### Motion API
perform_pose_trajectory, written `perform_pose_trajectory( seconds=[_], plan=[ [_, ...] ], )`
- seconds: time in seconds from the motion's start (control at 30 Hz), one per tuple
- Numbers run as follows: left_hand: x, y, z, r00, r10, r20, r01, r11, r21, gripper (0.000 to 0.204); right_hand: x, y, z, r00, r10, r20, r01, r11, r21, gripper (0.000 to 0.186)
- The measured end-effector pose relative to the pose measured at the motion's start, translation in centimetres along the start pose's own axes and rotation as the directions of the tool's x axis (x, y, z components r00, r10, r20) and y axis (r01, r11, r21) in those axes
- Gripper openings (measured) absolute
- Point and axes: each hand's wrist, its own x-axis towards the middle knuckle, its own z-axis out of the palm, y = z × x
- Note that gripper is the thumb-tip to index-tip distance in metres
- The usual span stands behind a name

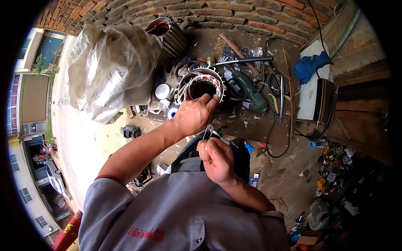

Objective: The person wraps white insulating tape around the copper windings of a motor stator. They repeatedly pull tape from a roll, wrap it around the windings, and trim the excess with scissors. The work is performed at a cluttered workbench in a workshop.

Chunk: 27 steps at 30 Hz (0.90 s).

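An electric motor stator [181, 91] stands on the work surface in front of me, its finned metal ring around a dark round bore. White lacing and reddish windings show along its upper rim. My left hand [196, 115] reaches over the near edge of the stator, fingers bent and pinched at the rim; what lies between them is hidden. Closer to my body, my right hand [217, 158] is closed in a fist. A thin pale cord [208, 130] runs up from this fist toward the left hand and the stator.
Right of the stator lie a green power tool [251, 91], scissors [281, 100], a metal bar [247, 60] and a wooden-handled hammer [239, 51]. Clear plastic sheeting [113, 69] bulges at the left, beside another stator [172, 39]. A white roll [162, 91] sits nearby. A brick wall [234, 16] rises behind.
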Motion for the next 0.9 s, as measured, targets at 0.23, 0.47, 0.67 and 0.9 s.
perform_pose_trajectory(
  seconds=[0.23, 0.47, 0.67, 0.9],
  plan=[
    [0.1, -0.6, 0.4, 0.999, 0.028, 0.017, -0.028, 0.999, 0.019, 0.051, 0.9, -2.5, 1.1, 0.994, -0.088, 0.062, 0.097, 0.984, -0.148, 0.036],
    [1.4, -1.9, -1.6, 0.943, 0.331, 0.028, -0.328, 0.915, 0.235, 0.059, 0.7, -2.6, 0.9, 0.995, -0.101, 0.007, 0.1, 0.97, -0.224, 0.037],
    [2.3, -2.4, -2.2, 0.906, 0.401, 0.137, -0.423, 0.86, 0.283, 0.062, 0.4, -5.7, 1.9, 0.994, -0.087, -0.067, 0.048, 0.891, -0.452, 0.035],
    [2.8, -2.3, -2.4, 0.898, 0.39, 0.202, -0.435, 0.856, 0.28, 0.059, 0.1, -2.8, 2.6, 0.998, 0.0, -0.065, -0.028, 0.899, -0.438, 0.041]
  ],
)
